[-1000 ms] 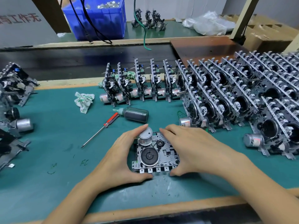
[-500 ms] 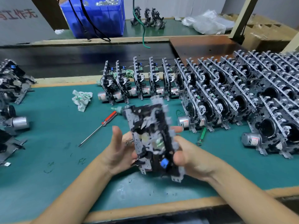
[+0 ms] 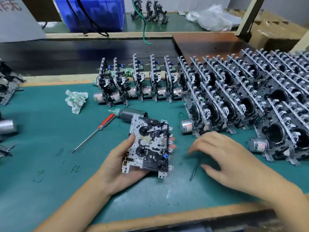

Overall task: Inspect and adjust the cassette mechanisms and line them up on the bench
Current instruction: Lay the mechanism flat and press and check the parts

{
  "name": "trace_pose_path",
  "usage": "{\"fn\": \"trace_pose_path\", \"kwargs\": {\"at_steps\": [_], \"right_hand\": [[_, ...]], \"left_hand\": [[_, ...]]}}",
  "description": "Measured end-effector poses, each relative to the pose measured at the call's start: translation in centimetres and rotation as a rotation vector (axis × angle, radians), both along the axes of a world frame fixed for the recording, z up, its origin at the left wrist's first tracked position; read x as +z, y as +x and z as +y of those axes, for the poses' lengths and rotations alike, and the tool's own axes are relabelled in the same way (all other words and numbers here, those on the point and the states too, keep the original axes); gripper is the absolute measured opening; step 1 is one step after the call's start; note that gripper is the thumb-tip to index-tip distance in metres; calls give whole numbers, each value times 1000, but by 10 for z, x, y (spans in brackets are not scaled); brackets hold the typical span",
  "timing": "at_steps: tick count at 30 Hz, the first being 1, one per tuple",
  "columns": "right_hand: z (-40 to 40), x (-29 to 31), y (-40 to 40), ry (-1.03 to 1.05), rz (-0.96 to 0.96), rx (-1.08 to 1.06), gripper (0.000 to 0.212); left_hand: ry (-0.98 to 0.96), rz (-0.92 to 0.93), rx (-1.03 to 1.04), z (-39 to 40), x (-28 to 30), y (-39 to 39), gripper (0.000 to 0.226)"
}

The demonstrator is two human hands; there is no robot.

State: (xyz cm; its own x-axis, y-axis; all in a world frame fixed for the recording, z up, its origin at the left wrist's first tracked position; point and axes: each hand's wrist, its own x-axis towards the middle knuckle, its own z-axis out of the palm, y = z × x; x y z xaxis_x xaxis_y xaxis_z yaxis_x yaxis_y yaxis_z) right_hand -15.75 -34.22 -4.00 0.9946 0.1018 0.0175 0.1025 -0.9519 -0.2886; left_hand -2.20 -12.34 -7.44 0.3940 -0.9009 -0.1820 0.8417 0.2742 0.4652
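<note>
- My left hand holds one cassette mechanism face up above the counter, thumb curled over its left edge, fingers wrapped round its right edge from beneath.
- My right hand hovers right of that mechanism, fingers spread and relaxed, gripping nothing; beneath it lies a thin dark tool, possibly tweezers, too blurred to tell.
- Behind the mechanism, touching-close, lies a dark bottle; to its left a red-handled screwdriver.
- The lined-up mechanisms stand upright behind and right of it.

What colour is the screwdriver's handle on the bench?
Red, on the screwdriver; the head view shows it clearly.
</note>
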Motion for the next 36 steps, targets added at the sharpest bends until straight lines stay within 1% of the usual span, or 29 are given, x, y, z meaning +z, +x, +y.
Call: {"fn": "trace_pose_path", "kwargs": {"at_steps": [2, 3, 4, 5, 6, 8, 9, 10, 11, 13, 15, 18, 20, 23, 25, 32, 34, 36], "right_hand": [[0, -4, 4, -121, -3, 18, 20], [1, -6, 7, -147, -21, 40, 16], [0, -6, 11, -146, -12, 68, 13], [-1, -5, 13, -89, 12, 90, 10], [-1, -5, 16, 39, 66, 88, 7], [0, -4, 18, 452, 189, 45, 4], [3, -4, 20, 668, 209, 26, 4], [8, -4, 22, 840, 202, 8, 4], [13, -4, 26, 961, 201, -12, 6], [22, -6, 35, 1076, 245, -53, 14], [25, -6, 45, 1092, 343, -95, 25], [28, -6, 52, 1112, 515, -115, 32], [31, -8, 52, 1109, 554, -128, 34], [34, -9, 49, 1164, 591, -190, 34], [36, -8, 48, 1151, 584, -216, 33], [42, -11, 47, 969, 424, -285, 39], [43, -12, 47, 965, 418, -290, 42], [42, -11, 49, 966, 451, -281, 44]], "left_hand": [[-6, 53, -60, -6, -5, 1, 52], [-2, 31, -73, -9, -7, 2, 53], [22, 0, -85, -8, -9, 2, 54], [19, -13, -92, -8, -11, 3, 56], [11, -30, -76, -8, -10, 4, 59], [44, -52, -29, -9, -10, 5, 67], [44, -34, -17, -10, -10, 6, 71], [23, 0, -4, -11, -11, 7, 74], [-5, 37, 10, -11, -11, 9, 75], [-21, 86, 16, -11, -11, 11, 76], [-7, 104, 0, -10, -13, 13, 74], [18, 109, -46, -10, -14, 14, 76], [58, 95, -53, -10, -14, 15, 78], [107, 74, -42, -12, -15, 15, 76], [126, 64, -38, -12, -16, 14, 76], [187, 8, -27, -16, -16, 13, 72], [212, -23, -28, -15, -17, 12, 74], [244, -54, -23, -14, -17, 12, 73]]}}
